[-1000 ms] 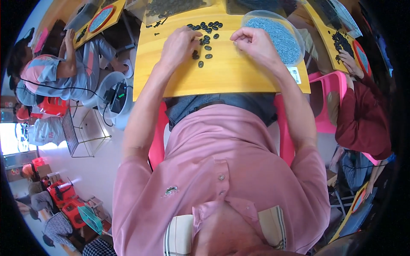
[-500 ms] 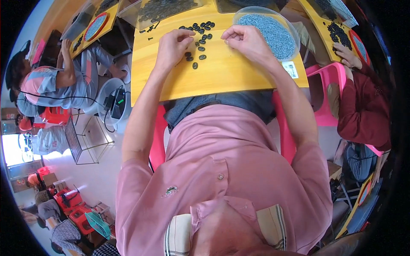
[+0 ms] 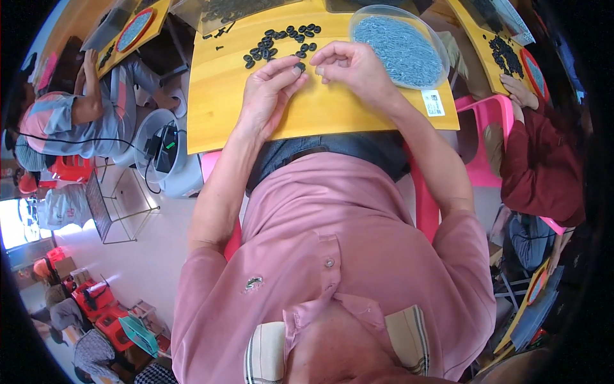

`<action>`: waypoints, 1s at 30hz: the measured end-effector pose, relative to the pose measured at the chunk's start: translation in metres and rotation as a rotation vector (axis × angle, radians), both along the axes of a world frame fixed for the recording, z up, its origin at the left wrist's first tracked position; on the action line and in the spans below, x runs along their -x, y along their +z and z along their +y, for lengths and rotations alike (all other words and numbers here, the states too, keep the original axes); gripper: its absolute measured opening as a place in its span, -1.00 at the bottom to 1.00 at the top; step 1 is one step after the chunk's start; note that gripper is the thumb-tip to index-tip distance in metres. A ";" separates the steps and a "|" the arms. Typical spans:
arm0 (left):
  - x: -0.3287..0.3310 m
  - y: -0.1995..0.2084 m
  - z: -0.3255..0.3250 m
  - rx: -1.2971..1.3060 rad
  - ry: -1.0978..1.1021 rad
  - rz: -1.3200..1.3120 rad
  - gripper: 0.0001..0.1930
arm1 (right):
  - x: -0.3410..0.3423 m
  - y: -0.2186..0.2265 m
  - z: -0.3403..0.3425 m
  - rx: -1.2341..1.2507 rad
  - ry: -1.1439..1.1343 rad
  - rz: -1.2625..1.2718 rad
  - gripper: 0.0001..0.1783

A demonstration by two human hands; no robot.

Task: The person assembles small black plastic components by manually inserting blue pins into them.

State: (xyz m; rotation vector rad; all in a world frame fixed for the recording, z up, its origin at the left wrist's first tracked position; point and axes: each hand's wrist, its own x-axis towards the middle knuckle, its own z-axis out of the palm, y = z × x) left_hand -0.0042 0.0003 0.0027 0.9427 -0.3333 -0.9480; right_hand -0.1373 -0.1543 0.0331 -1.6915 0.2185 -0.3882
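A small black oval piece (image 3: 299,66) is pinched between the thumb and forefinger of my left hand (image 3: 272,89), just above the yellow table (image 3: 256,134). Close beside it is my right hand (image 3: 352,69), its thumb and fingertips pressed together; whatever is between them is too small to make out. Several more black oval pieces (image 3: 261,51) lie loose on the tabletop beyond my hands. A round clear tub (image 3: 441,48) stands to the right of my right hand, filled with small blue-grey metal pieces (image 3: 400,51) that look like screws.
Clear bins of dark parts (image 3: 243,8) stand at the table's far edge. A few thin black pieces (image 3: 220,32) lie at the far left. A white label (image 3: 433,104) is on the right corner. Other people work at tables on both sides; a pink stool (image 3: 483,147) stands at right.
My hands have come together. My left hand now holds a black oval piece. The loose pieces nearest me have gone from their spots, and more lie grouped at the left. The view has shifted slightly.
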 end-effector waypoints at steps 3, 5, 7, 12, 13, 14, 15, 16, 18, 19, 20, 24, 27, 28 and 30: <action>0.001 -0.002 -0.001 0.010 -0.012 -0.009 -0.73 | -0.002 -0.007 0.003 -0.005 0.081 0.016 -0.79; 0.003 -0.005 -0.001 0.049 -0.020 -0.020 -0.75 | -0.002 -0.004 0.006 0.055 0.079 0.043 -0.80; 0.002 -0.010 -0.001 0.054 -0.007 -0.034 -0.75 | -0.003 -0.003 0.008 0.115 0.082 0.065 -0.80; 0.007 -0.013 -0.001 0.044 0.029 -0.090 -0.77 | -0.002 -0.003 0.008 0.066 0.095 0.210 -0.80; 0.009 -0.012 -0.002 0.047 0.037 -0.095 -0.77 | 0.000 -0.002 0.007 0.069 0.107 0.207 -0.80; 0.011 -0.012 -0.002 0.051 0.045 -0.100 -0.77 | 0.001 0.000 0.006 0.037 0.098 0.192 -0.81; 0.011 -0.011 0.000 0.053 0.056 -0.102 -0.77 | 0.001 0.001 0.006 0.005 0.088 0.178 -0.81; 0.012 -0.010 0.000 0.043 0.043 -0.131 -0.77 | 0.000 0.001 0.006 0.010 0.096 0.179 -0.81; 0.012 -0.008 0.001 0.037 0.034 -0.158 -0.77 | 0.000 0.000 0.005 -0.061 0.093 0.118 -0.82; 0.013 -0.008 0.001 0.021 0.022 -0.177 -0.78 | 0.000 -0.001 0.005 -0.058 0.092 0.122 -0.82; 0.014 -0.008 0.001 0.005 0.008 -0.195 -0.79 | 0.000 -0.002 0.004 -0.060 0.095 0.114 -0.83; 0.011 -0.008 0.002 -0.010 -0.022 -0.188 -0.82 | -0.002 -0.006 0.002 -0.046 0.090 0.087 -0.84; 0.012 -0.007 0.003 0.031 -0.008 -0.072 -0.85 | -0.004 -0.006 0.001 -0.032 0.026 0.023 -0.83; 0.013 -0.006 0.003 0.032 -0.015 -0.068 -0.85 | -0.004 -0.005 0.002 -0.032 0.019 0.027 -0.83; 0.014 -0.005 0.004 0.054 -0.014 0.028 -0.82 | -0.004 -0.002 0.004 -0.034 -0.059 -0.064 -0.84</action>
